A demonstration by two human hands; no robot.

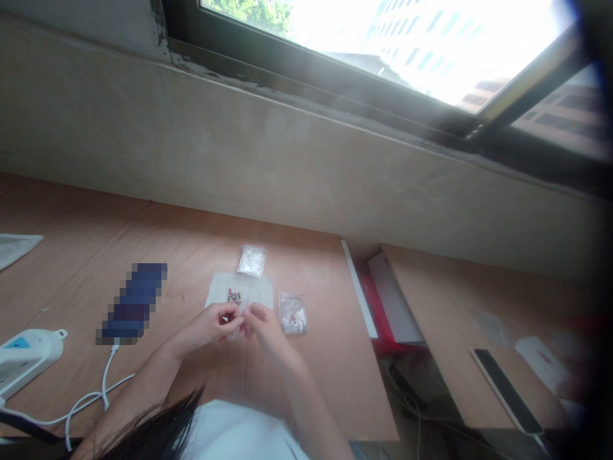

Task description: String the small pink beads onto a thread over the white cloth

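Observation:
My left hand (220,321) and my right hand (258,319) meet above the near edge of a pale sheet (263,287). Thumb and fingers are pinched on both; what sits between the fingertips is too small to make out. Just beyond the hands, a small heap of red, white and dark bead-like pieces (233,296) lies on the sheet. Past its far edge rests a clear zip bag (252,260) with whitish contents. Close to my right hand, another clear bag (292,314) holds a few reddish pieces.
On the left of the wooden table (191,236) lies a blurred-out phone (136,300) with a white cable (106,383), near a white power strip (33,358). A gap at right separates a second table (431,281), bearing a dark-faced device (507,390). A wall and window stand behind.

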